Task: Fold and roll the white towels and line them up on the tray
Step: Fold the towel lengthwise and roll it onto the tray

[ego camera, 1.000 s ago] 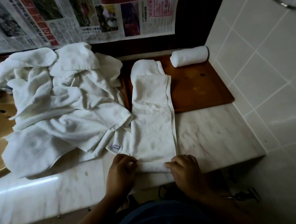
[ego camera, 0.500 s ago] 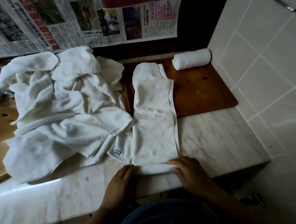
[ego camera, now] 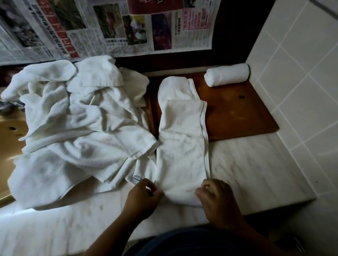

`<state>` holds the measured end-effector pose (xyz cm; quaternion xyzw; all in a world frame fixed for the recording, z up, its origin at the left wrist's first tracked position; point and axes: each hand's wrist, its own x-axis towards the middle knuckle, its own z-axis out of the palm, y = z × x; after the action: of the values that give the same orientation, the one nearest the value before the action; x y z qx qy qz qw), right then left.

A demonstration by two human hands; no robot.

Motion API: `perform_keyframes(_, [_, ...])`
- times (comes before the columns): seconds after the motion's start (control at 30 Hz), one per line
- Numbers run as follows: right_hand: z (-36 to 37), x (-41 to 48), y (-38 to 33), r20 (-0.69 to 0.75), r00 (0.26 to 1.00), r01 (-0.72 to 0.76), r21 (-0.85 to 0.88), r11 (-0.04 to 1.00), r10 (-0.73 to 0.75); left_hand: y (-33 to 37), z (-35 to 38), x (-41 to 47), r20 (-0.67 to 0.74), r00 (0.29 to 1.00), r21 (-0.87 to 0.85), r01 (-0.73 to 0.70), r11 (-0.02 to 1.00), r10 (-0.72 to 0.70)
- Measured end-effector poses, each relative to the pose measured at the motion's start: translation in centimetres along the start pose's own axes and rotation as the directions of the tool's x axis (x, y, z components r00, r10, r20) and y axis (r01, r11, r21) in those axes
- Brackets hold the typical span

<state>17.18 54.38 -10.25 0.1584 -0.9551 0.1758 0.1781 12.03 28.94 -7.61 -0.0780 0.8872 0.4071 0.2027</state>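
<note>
The left grip [ego camera: 142,196] and right grip [ego camera: 216,195], both curled, pinch the towel [ego camera: 182,147] at its near end.

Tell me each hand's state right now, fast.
Left hand: fingers curled, pinching the near end of the folded towel.
Right hand: fingers curled, gripping that same end.

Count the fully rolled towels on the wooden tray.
1. The rolled towel lies at the far right corner of the wooden tray, beside the tiled wall. The towel heap covers the tray's left edge, so one could be hidden.
</note>
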Motion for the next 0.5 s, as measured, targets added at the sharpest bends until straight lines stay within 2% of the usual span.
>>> perform_keyframes(0.1, [0.8,-1.4,0.8,-0.012,0.991,0.133,0.064,0.989,-0.133,0.1,-0.1,1.0,0.071,0.995,-0.103,0.083,0.991,-0.076])
perform_keyframes(0.2, [1.1,-2.1,1.7,0.042,0.992,0.113,0.110,0.987,-0.119,0.5,-0.1,0.9,0.076,0.995,-0.093,0.076,0.993,-0.069])
perform_keyframes(0.27, [0.9,-1.8,1.8,0.054,0.994,0.091,0.092,0.992,-0.096,0.7,0.0,0.2,-0.004,1.000,-0.004,0.008,1.000,-0.008])
perform_keyframes(0.37, [0.5,-1.0,1.5,0.069,0.995,0.064,0.062,0.996,-0.068,-0.1,1.0,-0.7,-0.165,0.962,0.087,-0.203,0.975,0.216])
perform_keyframes(0.43, [0.5,-0.7,1.1,0.085,0.996,0.029,0.068,0.997,-0.034,-1.5,1.4,-1.2,-0.219,0.893,0.127,-0.374,0.919,0.393])
perform_keyframes(0.5, [0.6,-0.6,0.8,0.115,0.992,-0.056,0.112,0.992,0.043,-2.8,1.5,-1.4,-0.184,0.793,0.219,-0.542,0.811,0.580])
